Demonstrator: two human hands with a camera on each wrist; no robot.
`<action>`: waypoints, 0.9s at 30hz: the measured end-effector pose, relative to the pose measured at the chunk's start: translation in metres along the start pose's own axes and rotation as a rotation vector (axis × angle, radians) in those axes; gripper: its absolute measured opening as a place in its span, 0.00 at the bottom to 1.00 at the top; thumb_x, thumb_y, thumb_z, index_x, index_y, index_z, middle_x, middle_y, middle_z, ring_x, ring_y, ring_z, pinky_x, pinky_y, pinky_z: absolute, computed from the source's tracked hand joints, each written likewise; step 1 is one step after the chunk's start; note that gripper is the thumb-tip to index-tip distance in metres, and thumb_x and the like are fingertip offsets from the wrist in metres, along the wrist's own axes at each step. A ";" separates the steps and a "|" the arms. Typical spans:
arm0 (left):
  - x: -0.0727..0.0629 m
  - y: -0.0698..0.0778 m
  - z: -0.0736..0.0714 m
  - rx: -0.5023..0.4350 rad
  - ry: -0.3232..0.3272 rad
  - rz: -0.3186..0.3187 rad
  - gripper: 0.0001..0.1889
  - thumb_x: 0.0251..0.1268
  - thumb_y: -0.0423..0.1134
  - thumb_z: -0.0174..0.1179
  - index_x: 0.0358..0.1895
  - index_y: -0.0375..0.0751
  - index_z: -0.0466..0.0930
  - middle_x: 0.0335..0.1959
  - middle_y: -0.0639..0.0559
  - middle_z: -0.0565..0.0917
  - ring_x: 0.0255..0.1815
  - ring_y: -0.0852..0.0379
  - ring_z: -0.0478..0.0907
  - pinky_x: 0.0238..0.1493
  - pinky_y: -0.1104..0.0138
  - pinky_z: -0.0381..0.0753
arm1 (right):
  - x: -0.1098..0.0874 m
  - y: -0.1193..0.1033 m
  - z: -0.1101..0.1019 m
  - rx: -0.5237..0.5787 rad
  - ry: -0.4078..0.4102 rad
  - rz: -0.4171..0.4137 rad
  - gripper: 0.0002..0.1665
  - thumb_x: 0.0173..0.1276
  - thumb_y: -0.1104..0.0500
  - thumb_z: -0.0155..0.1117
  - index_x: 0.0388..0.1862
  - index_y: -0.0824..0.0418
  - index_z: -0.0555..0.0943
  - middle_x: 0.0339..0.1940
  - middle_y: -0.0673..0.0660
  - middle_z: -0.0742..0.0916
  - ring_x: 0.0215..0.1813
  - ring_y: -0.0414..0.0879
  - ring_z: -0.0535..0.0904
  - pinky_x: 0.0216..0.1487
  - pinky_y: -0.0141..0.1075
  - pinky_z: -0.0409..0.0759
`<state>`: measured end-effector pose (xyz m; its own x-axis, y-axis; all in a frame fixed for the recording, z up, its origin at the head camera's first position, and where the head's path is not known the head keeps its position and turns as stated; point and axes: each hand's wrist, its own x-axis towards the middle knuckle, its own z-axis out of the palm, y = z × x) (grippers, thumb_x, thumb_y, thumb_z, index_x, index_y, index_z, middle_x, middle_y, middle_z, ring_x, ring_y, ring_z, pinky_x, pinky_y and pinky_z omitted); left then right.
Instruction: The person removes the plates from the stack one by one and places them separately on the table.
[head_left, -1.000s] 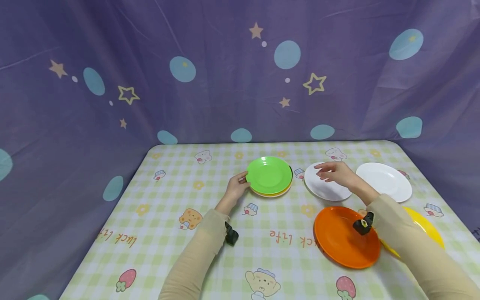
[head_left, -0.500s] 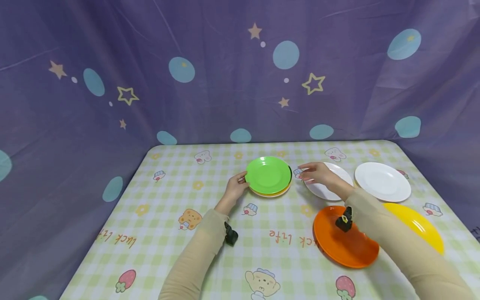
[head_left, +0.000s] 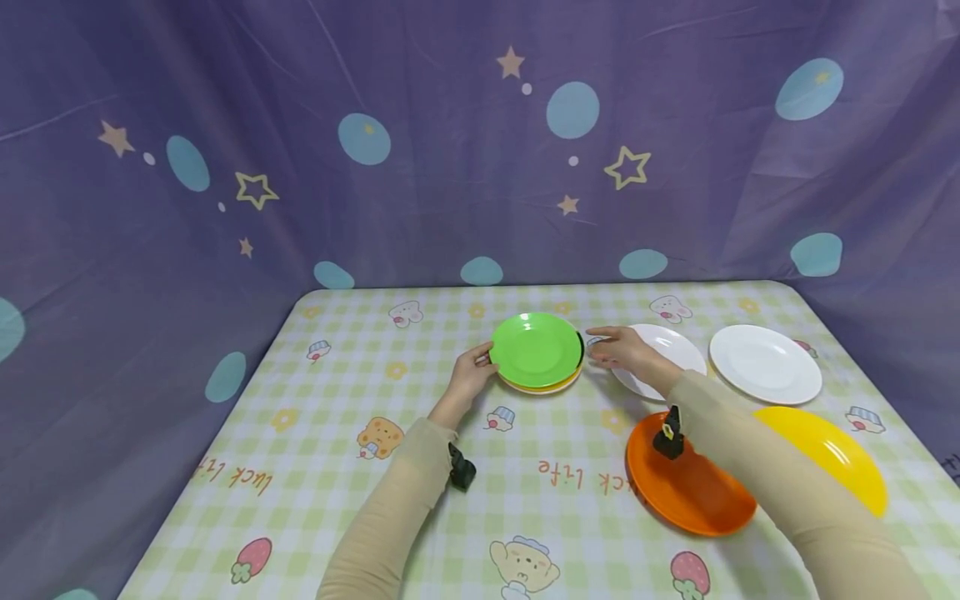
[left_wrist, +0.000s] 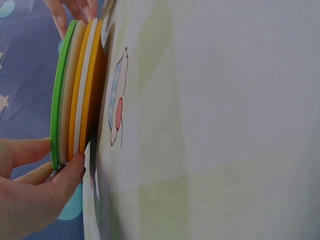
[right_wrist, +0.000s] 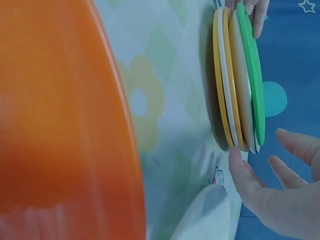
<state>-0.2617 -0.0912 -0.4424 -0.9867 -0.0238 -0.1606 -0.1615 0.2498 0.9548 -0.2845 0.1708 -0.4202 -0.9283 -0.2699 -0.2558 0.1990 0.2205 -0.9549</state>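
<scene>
A stack of small plates (head_left: 537, 350) stands at the back middle of the table, a green plate (head_left: 534, 346) on top. Edge-on in the left wrist view, white and yellow plates (left_wrist: 82, 90) show beneath the green one. My left hand (head_left: 472, 375) holds the stack's left edge, fingertips at the green rim and the lower plates. Just off the stack's right side, my right hand (head_left: 628, 354) has its fingers spread and a gap between thumb and fingers. In the right wrist view, one fingertip overlaps the lower rims. A white plate (head_left: 671, 342) lies partly hidden under the right hand.
Another white plate (head_left: 765, 364) lies at the right. Nearer are an orange plate (head_left: 693, 496) and a yellow plate (head_left: 840, 462), both partly covered by my right sleeve (head_left: 780, 483). A patterned purple curtain (head_left: 450, 208) hangs behind the checked tablecloth (head_left: 300, 500).
My right hand has moved left from above the white plate to the right side of the stack. The left hand and the stack have stayed in place.
</scene>
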 end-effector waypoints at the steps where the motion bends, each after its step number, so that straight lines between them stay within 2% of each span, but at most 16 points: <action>1: 0.000 0.000 0.000 0.003 0.000 0.002 0.26 0.57 0.26 0.52 0.62 0.35 0.62 0.61 0.40 0.66 0.57 0.49 0.68 0.54 0.66 0.72 | 0.001 0.001 0.001 0.017 -0.007 0.004 0.29 0.64 0.69 0.48 0.64 0.73 0.57 0.43 0.65 0.77 0.36 0.43 0.77 0.55 0.45 0.72; 5: -0.001 0.001 -0.001 0.007 0.000 0.005 0.26 0.57 0.26 0.51 0.62 0.35 0.62 0.61 0.40 0.66 0.57 0.48 0.68 0.54 0.66 0.72 | 0.002 0.003 0.004 0.046 -0.035 0.002 0.30 0.64 0.70 0.47 0.64 0.75 0.54 0.33 0.57 0.80 0.33 0.40 0.77 0.53 0.44 0.74; 9: -0.001 0.001 -0.001 0.005 0.002 0.012 0.26 0.58 0.26 0.51 0.62 0.35 0.62 0.61 0.40 0.65 0.57 0.48 0.68 0.55 0.66 0.71 | 0.001 0.005 0.006 0.068 -0.054 -0.026 0.30 0.64 0.71 0.45 0.64 0.77 0.52 0.36 0.59 0.79 0.34 0.39 0.76 0.54 0.45 0.72; 15: 0.000 -0.001 -0.001 -0.007 0.004 0.009 0.25 0.58 0.26 0.51 0.62 0.35 0.62 0.61 0.39 0.65 0.57 0.48 0.68 0.53 0.67 0.73 | 0.003 0.010 0.008 0.112 -0.048 -0.012 0.32 0.64 0.71 0.46 0.65 0.75 0.51 0.44 0.64 0.76 0.36 0.39 0.75 0.58 0.47 0.68; 21: 0.001 -0.001 -0.003 -0.015 0.012 0.008 0.25 0.57 0.26 0.51 0.61 0.35 0.64 0.61 0.40 0.66 0.56 0.48 0.69 0.51 0.67 0.74 | 0.006 0.011 0.010 0.125 -0.062 -0.029 0.31 0.64 0.72 0.45 0.65 0.74 0.52 0.51 0.72 0.73 0.41 0.43 0.76 0.59 0.48 0.67; 24: 0.002 -0.001 -0.003 -0.029 0.014 0.007 0.25 0.57 0.25 0.51 0.60 0.35 0.64 0.61 0.39 0.66 0.54 0.47 0.70 0.49 0.67 0.76 | 0.006 0.011 0.011 0.141 -0.062 -0.027 0.31 0.64 0.72 0.45 0.65 0.74 0.53 0.49 0.70 0.75 0.42 0.45 0.77 0.58 0.48 0.67; 27: 0.001 -0.001 -0.004 -0.055 0.014 0.006 0.25 0.56 0.24 0.51 0.60 0.34 0.65 0.60 0.39 0.66 0.51 0.47 0.73 0.46 0.68 0.77 | 0.007 0.011 0.011 0.170 -0.054 -0.009 0.31 0.63 0.73 0.46 0.65 0.73 0.53 0.43 0.65 0.79 0.41 0.45 0.78 0.58 0.48 0.68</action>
<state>-0.2631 -0.0953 -0.4427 -0.9878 -0.0362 -0.1517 -0.1559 0.1960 0.9681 -0.2850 0.1613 -0.4344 -0.9128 -0.3223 -0.2508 0.2456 0.0575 -0.9677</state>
